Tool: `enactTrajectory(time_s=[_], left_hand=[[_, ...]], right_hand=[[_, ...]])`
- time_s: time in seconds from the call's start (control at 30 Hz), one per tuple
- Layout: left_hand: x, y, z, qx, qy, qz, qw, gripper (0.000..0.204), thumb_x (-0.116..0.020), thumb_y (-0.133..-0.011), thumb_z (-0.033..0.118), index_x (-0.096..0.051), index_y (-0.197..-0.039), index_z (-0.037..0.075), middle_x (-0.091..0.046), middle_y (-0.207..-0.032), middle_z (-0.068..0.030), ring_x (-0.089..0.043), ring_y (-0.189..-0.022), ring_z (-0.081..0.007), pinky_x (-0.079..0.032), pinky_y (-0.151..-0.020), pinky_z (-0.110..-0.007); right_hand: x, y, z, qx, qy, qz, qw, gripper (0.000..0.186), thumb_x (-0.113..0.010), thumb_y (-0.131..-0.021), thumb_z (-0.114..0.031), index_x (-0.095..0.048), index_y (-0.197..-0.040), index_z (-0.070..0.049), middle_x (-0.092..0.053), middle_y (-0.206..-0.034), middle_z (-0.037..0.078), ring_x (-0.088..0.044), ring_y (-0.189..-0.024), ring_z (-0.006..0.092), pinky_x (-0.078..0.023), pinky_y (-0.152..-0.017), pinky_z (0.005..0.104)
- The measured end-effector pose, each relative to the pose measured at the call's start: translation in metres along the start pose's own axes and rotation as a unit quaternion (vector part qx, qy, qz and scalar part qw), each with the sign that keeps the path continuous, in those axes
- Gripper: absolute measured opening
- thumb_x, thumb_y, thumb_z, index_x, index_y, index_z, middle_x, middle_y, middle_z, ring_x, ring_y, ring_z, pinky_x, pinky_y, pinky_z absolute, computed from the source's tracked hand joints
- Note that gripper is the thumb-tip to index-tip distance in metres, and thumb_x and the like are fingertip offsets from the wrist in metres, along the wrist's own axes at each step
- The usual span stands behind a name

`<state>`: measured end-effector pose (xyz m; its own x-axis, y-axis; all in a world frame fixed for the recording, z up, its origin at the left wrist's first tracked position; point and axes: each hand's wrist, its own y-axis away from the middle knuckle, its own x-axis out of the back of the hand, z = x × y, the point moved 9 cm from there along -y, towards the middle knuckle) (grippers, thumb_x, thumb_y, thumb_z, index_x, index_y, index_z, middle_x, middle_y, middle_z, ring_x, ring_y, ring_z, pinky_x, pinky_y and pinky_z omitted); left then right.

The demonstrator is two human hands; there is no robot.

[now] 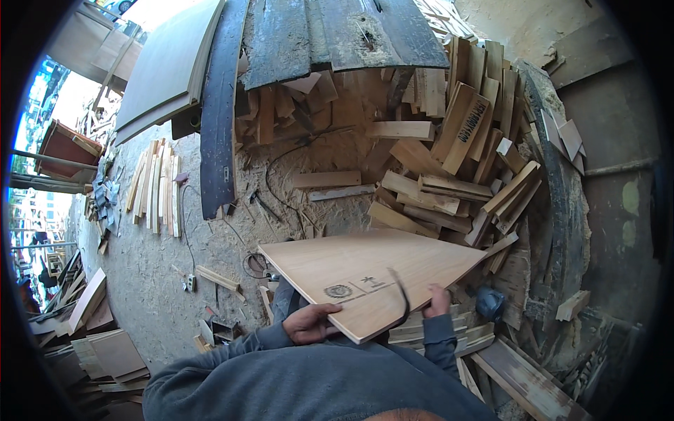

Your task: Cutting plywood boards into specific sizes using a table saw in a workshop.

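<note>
A light-brown plywood panel (372, 263) with dark printed marks lies tilted across the front of my body. My left hand (309, 323) is closed on its near left corner, thumb on top and fingers partly hidden beneath. At the near right edge, my right hand (437, 300) grips the same panel with curled fingers. A thin dark curved strip (402, 295), perhaps a cord or strap, crosses the panel close to my right hand; I cannot tell what it belongs to.
Wood offcuts (421, 193) are heaped ahead and to the right, beside a worn workbench (351, 35). Large sheets (168, 63) lean at the far left. A hammer (265, 205) and cables lie on the dusty floor. A dark blue rounded object (490, 303) sits at the right.
</note>
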<state>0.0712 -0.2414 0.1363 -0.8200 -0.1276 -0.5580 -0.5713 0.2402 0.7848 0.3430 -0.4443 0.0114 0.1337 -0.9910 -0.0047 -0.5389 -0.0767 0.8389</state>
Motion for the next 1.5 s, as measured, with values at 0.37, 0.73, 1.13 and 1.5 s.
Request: enactTrajectory(time_s=[0.37, 0.73, 1.13, 1.5], left_hand=[[-0.091, 0.005, -0.033, 0.031, -0.008, -0.163, 0.986, 0.057, -0.062, -0.097, 0.03, -0.042, -0.138, -0.003, -0.055, -0.134, -0.0205, -0.058, -0.123, -0.0294, -0.048, -0.106, -0.044], [-0.146, 0.041, -0.001, -0.073, -0.124, -0.308, 0.94, 0.043, -0.062, -0.094, 0.016, -0.05, -0.131, -0.003, -0.059, -0.132, -0.0164, -0.06, -0.119, -0.0282, -0.044, -0.108, -0.043], [-0.079, 0.087, 0.106, -0.365, -0.087, -0.254, 0.891, 0.042, -0.059, -0.093, 0.019, -0.055, -0.126, -0.006, -0.064, -0.122, -0.0177, -0.059, -0.119, -0.0279, -0.041, -0.108, -0.045], [-0.161, 0.094, 0.084, -0.405, -0.125, -0.2, 0.883, 0.052, -0.053, -0.102, 0.035, -0.046, -0.137, -0.004, -0.058, -0.133, -0.0193, -0.058, -0.122, -0.0292, -0.048, -0.106, -0.045]], right_hand=[[0.037, 0.193, -0.222, 0.226, 0.019, -0.07, 0.971, 0.033, -0.061, -0.078, -0.006, -0.057, -0.11, 0.002, -0.062, -0.105, 0.013, -0.062, -0.096, 0.0238, -0.05, -0.086, 0.0355], [0.062, 0.18, -0.257, 0.312, -0.085, -0.228, 0.918, 0.039, -0.059, -0.087, -0.025, -0.058, -0.117, 0.001, -0.063, -0.114, 0.016, -0.062, -0.107, 0.0276, -0.049, -0.096, 0.041], [-0.15, 0.057, -0.291, 0.233, -0.158, -0.487, 0.827, 0.052, -0.058, -0.09, -0.038, -0.056, -0.126, -0.001, -0.061, -0.125, 0.018, -0.059, -0.116, 0.0331, -0.045, -0.103, 0.0475], [-0.152, 0.024, -0.344, 0.24, -0.137, -0.538, 0.796, 0.073, -0.057, -0.09, -0.051, -0.045, -0.139, 0.003, -0.055, -0.135, 0.022, -0.054, -0.123, 0.0393, -0.042, -0.106, 0.0487]])
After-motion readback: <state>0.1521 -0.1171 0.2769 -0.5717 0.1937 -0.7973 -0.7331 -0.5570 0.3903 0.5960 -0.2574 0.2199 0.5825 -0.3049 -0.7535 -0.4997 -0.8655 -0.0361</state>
